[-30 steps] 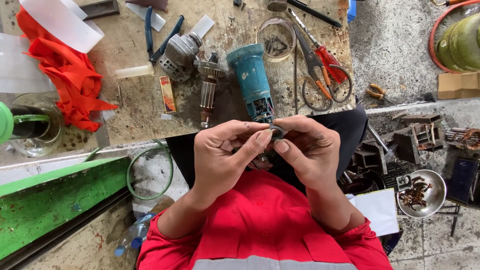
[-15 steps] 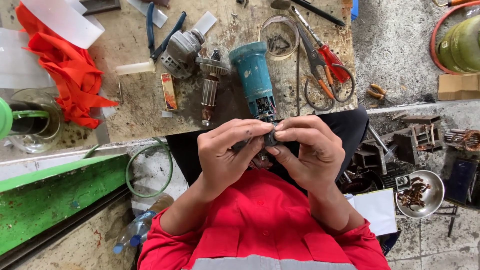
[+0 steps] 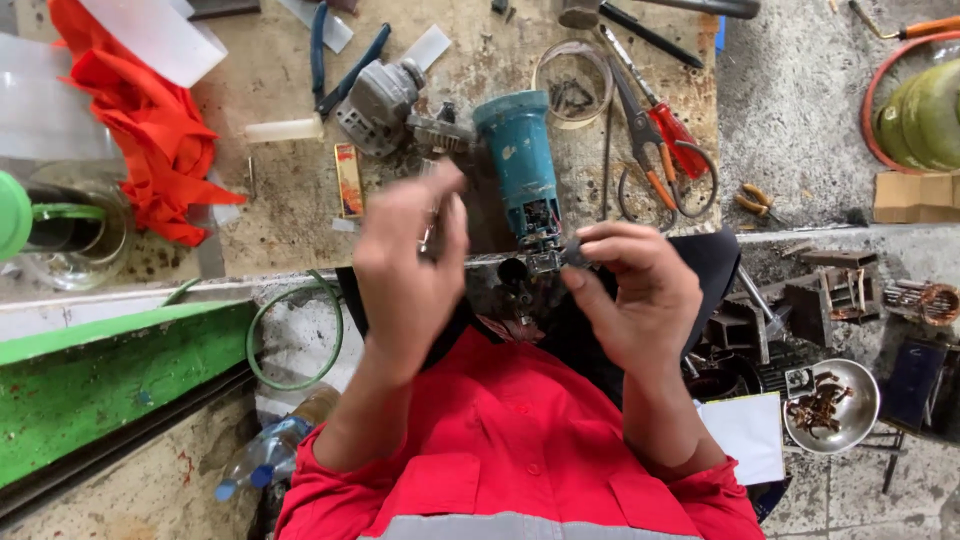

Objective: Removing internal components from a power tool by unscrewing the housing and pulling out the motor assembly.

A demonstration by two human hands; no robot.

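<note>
The right hand (image 3: 640, 295) pinched a small dark part (image 3: 575, 254) between thumb and fingertips. The left hand (image 3: 408, 265), blurred, gripped a thin metal piece (image 3: 430, 232); what it was could not be told. Just beyond the hands lay a teal motor housing (image 3: 518, 160), with a grey gear head (image 3: 378, 103) to its left and red-handled snips (image 3: 665, 130) to its right.

Even, soft daylight fills the frame, with faint shadows and no harsh glare. The raised left hand (image 3: 410, 270) is motion-blurred; straight edges bow toward the corners.
</note>
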